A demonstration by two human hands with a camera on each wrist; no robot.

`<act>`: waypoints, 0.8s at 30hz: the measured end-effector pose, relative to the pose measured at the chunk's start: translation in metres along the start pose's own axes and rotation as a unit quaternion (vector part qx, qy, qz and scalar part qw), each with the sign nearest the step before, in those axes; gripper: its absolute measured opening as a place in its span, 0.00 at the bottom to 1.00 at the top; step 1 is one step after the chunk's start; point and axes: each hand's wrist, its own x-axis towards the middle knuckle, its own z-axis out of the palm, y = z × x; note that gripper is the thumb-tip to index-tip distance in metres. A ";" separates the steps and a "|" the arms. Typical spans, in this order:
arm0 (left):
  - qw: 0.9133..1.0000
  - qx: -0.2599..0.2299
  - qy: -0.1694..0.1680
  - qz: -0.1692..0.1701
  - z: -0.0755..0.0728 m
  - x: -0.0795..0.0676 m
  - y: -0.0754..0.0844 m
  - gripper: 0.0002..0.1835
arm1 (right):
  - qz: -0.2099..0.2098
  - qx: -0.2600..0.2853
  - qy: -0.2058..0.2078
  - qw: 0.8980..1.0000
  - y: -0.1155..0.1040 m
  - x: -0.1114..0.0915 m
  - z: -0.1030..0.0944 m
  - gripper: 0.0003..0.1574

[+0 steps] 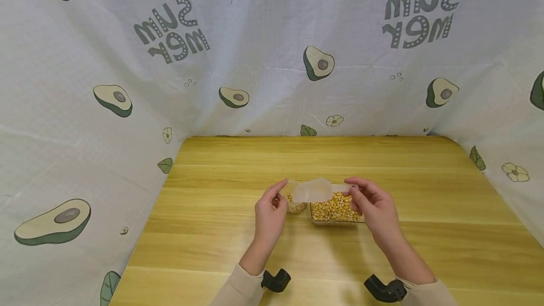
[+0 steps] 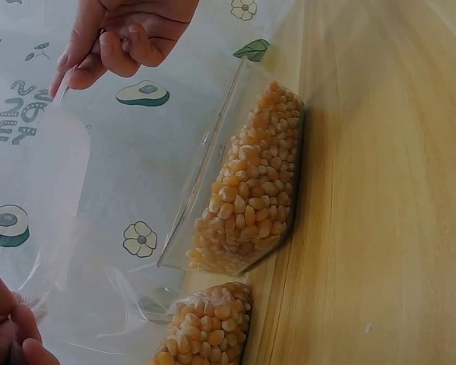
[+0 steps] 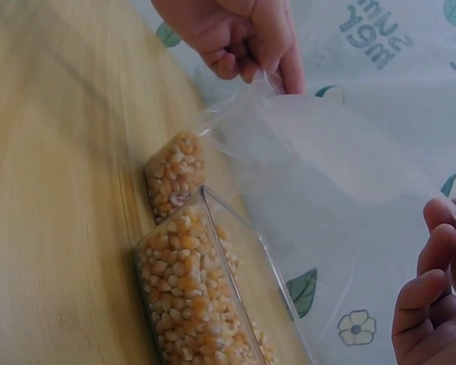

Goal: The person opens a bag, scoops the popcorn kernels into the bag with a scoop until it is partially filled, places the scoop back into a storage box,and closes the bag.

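My right hand (image 1: 378, 211) pinches the handle of a translucent white scoop (image 1: 314, 190), which is tilted toward the left over a clear plastic bag (image 1: 296, 208). The bag's upper edge is pinched between the thumb and fingers of my left hand (image 1: 271, 216). Corn kernels (image 2: 205, 331) fill the bottom of the bag, which stands on the table. Beside it, to the right, a clear rectangular container (image 1: 335, 223) holds many yellow kernels (image 3: 186, 281). In the right wrist view the scoop's bowl (image 3: 327, 141) overlaps the bag's mouth near my left fingertips.
The wooden table (image 1: 204, 230) extends around the bag and container. A white cloth (image 1: 272, 27) printed with avocados, leaves and flowers hangs behind and at both sides. One small pale speck (image 2: 368, 328) lies on the wood. Black wrist mounts (image 1: 276, 280) sit on both forearms.
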 end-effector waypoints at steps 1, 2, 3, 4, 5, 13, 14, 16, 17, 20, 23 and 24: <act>1.000 -0.001 0.000 -0.001 0.000 0.000 0.000 0.23 | 0.003 0.001 0.002 1.000 0.000 0.000 -0.001 0.14; 1.000 0.000 0.001 -0.001 0.000 0.000 0.000 0.23 | 0.006 0.002 0.005 1.000 0.001 -0.001 -0.001 0.15; 1.000 0.000 0.001 -0.001 0.000 0.000 0.000 0.23 | 0.009 0.004 0.007 1.000 0.001 -0.002 -0.002 0.16; 1.000 0.001 0.002 -0.002 0.000 0.000 0.000 0.23 | 0.012 0.007 0.010 1.000 0.001 -0.002 -0.003 0.16; 1.000 0.001 0.002 -0.001 0.001 0.000 0.000 0.22 | 0.014 0.011 0.011 1.000 0.001 -0.003 -0.004 0.17; 1.000 -0.005 0.001 -0.007 0.000 -0.001 0.001 0.22 | 0.015 0.036 0.018 0.999 0.006 -0.005 -0.011 0.13; 1.000 -0.005 0.001 -0.007 0.000 -0.001 0.001 0.22 | 0.015 0.038 0.018 0.999 0.007 -0.005 -0.012 0.13; 1.000 -0.007 0.000 -0.006 0.000 -0.001 0.001 0.22 | 0.014 0.045 0.017 0.999 0.009 -0.006 -0.014 0.12; 1.000 -0.006 0.000 -0.006 0.000 -0.001 0.001 0.22 | 0.013 0.047 0.015 0.999 0.009 -0.006 -0.015 0.12; 1.000 -0.008 0.000 -0.004 0.000 -0.001 0.000 0.22 | 0.012 0.053 0.011 0.998 0.012 -0.007 -0.017 0.12; 1.000 -0.009 0.000 -0.003 0.000 -0.001 0.000 0.21 | 0.013 0.059 0.012 0.998 0.014 -0.008 -0.020 0.13; 1.000 -0.010 0.001 -0.003 0.001 -0.001 0.000 0.22 | 0.014 0.061 0.015 0.998 0.015 -0.008 -0.021 0.13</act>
